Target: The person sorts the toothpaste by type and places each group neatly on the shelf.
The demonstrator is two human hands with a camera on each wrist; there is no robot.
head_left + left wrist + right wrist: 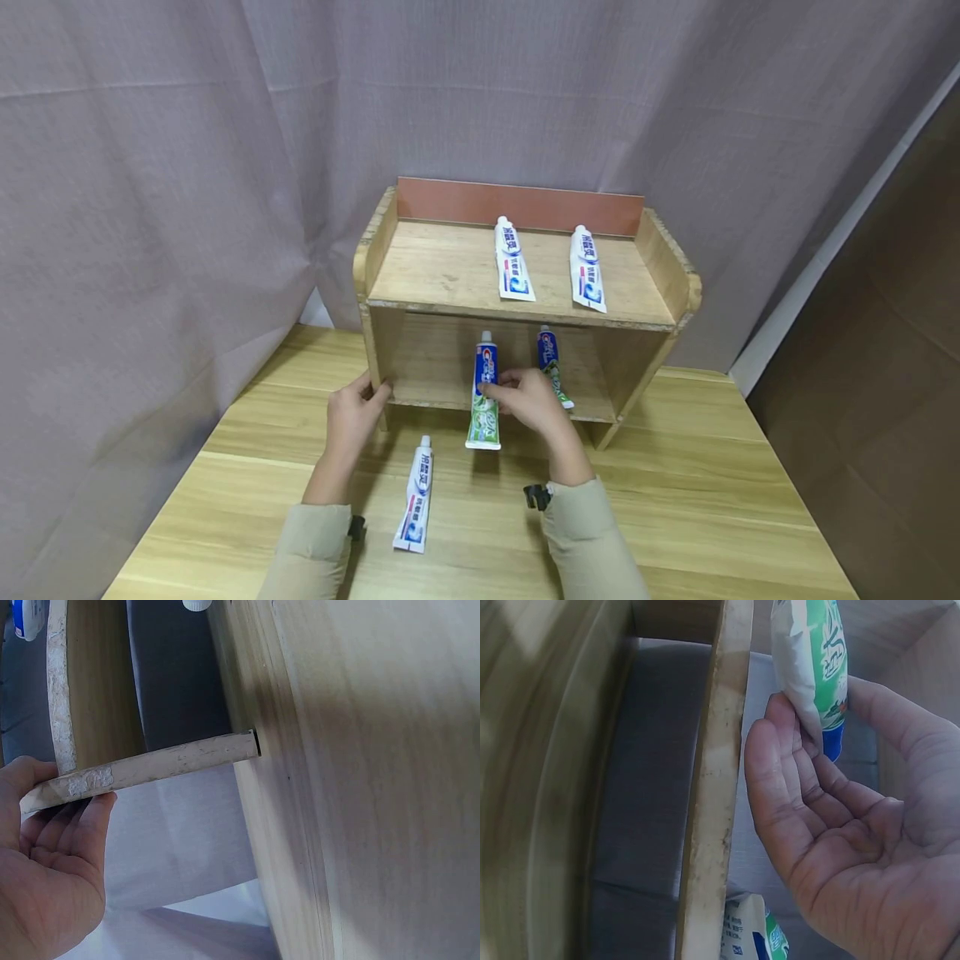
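Observation:
My right hand (pixel 527 398) pinches a blue and green toothpaste tube (pixel 484 417) by its side, cap pointing away, at the front of the lower shelf (pixel 431 367). The right wrist view shows thumb and fingers on either side of this tube (pixel 829 667). With my left hand (pixel 352 412) I grip the left side panel of the small wooden shelf unit (pixel 150 772), thumb on one face and fingers on the other. Another blue and green tube (pixel 550 358) lies on the lower shelf, right of the held one, partly hidden by my right hand.
Two white toothpaste tubes (pixel 514 265) (pixel 587 271) lie on the top shelf (pixel 442 267). A third white tube (pixel 415 500) is on the wooden table (pixel 690 517) between my forearms. Grey curtain (pixel 187 167) hangs behind, and a dark brown panel (pixel 862 333) stands at the right.

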